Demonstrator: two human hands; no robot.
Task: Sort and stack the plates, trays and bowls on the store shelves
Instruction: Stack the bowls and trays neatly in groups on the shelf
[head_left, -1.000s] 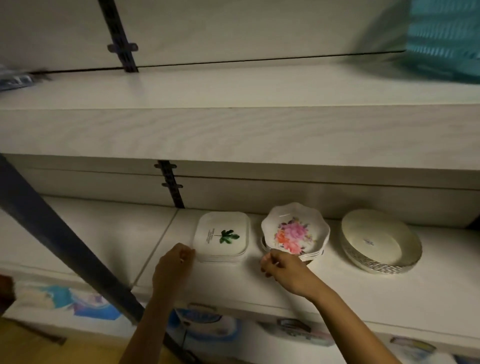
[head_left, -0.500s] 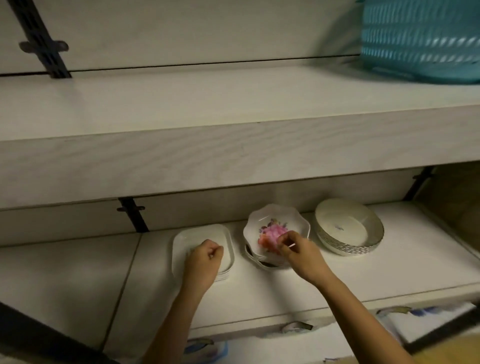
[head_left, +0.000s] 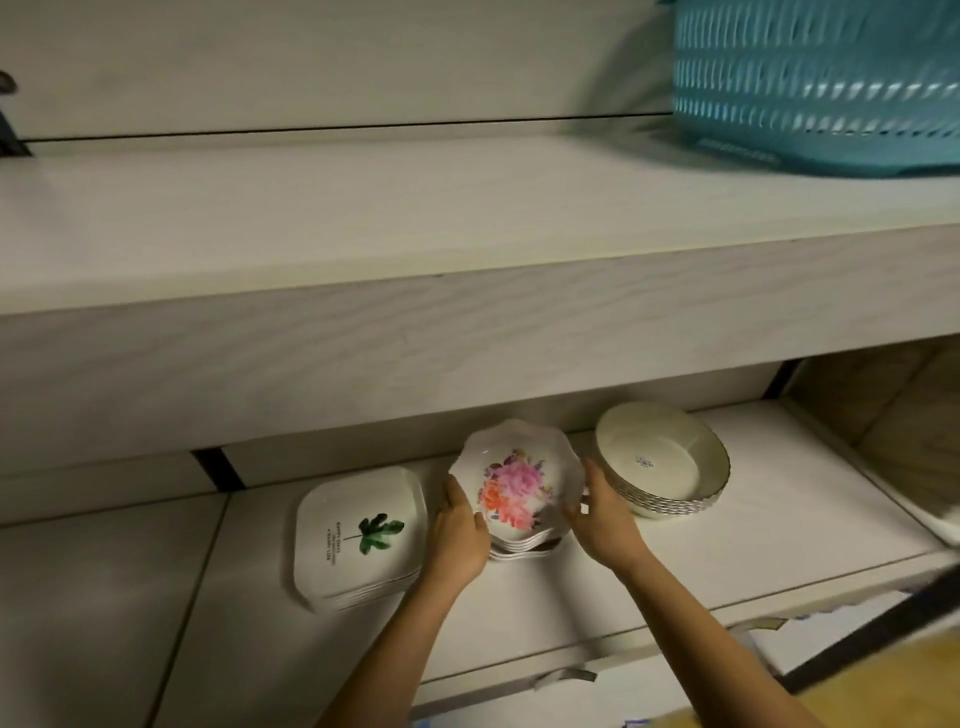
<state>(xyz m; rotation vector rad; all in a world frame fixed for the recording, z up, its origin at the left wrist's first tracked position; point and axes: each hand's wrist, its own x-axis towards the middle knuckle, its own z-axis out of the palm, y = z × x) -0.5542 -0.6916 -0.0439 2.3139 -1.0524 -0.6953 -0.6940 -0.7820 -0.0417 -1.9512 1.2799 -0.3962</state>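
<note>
White floral bowl (head_left: 514, 483) gripped over its stack

Leaf plates (head_left: 358, 535) sit stacked at the left of the lower shelf (head_left: 779, 519). Beside them, the left hand (head_left: 457, 535) grips the bowl's left rim and the right hand (head_left: 602, 519) its right rim, holding it tilted atop the matching stack. Round bowls (head_left: 665, 462) stand to the right. Likely next: level it, then lower it centred so it nests.

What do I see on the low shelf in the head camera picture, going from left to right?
square leaf plates → left hand → flower bowls → right hand → round cream dishes
</note>
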